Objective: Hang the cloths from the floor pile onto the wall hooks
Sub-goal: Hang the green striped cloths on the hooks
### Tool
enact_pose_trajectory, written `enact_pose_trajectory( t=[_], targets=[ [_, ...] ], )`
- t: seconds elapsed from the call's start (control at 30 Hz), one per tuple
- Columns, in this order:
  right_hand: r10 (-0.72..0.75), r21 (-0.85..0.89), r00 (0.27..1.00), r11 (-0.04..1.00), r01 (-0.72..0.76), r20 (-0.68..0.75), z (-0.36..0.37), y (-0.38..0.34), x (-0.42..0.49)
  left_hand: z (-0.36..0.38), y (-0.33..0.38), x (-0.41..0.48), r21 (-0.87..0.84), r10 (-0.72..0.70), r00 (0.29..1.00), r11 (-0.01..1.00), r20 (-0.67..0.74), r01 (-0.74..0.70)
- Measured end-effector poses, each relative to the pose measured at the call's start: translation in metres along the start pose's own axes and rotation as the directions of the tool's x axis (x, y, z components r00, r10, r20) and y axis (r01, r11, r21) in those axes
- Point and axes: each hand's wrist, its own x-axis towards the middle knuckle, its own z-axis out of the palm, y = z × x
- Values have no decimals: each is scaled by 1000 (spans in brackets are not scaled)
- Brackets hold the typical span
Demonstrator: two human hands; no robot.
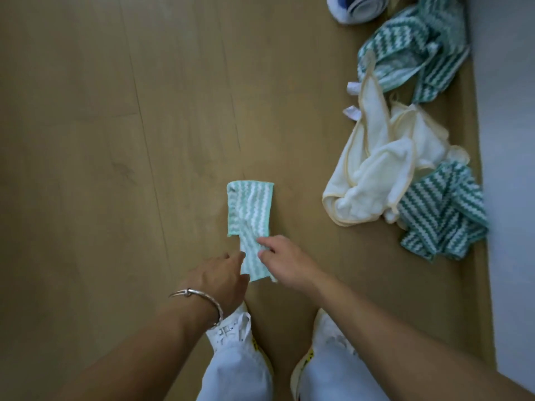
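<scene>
A small light-green cloth with white zigzag stripes [250,215] hangs between my hands above the wooden floor. My left hand [220,277], with a silver bangle on its wrist, pinches the cloth's near left edge. My right hand [285,261] pinches its near right edge with curled fingers. The floor pile lies to the right by the wall: a dark-green zigzag cloth [414,50], white cloths with yellow trim [376,172], and another dark-green zigzag cloth [443,212]. No wall hooks are in view.
A white wall [509,169] runs down the right edge. A blue and white item [359,8] sits at the top by the pile. My white shoes [231,328] and light trousers are at the bottom. Bare wooden floor [101,140] spreads left.
</scene>
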Motion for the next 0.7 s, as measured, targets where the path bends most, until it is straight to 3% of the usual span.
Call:
enact_pose_trajectory(
  t=[0.17, 0.33, 0.5, 0.6, 0.7],
  targets=[
    [-12, 197, 982, 979, 50, -187, -67, -59, -72, -74, 48, -38, -45, 60, 992, 997, -113, -66],
    [-27, 395, 953, 906, 151, -301, -130, -105, -187, -183, 109, -114, 93, 139, 956, 989, -258, -119],
    [-208, 319, 910, 889, 329, -359, -196, -160, -329, -299, 165, -226, 251, 313, 822, 944, -475, -214],
    [-328, 294, 861, 842, 453, -389, -237, -197, -421, -365, 207, -300, 226, 372, 779, 928, -506, -296],
    [-423, 257, 821, 805, 535, -383, -285, -238, -519, -428, 258, -385, 296, 409, 743, 910, -530, -290]
  ],
)
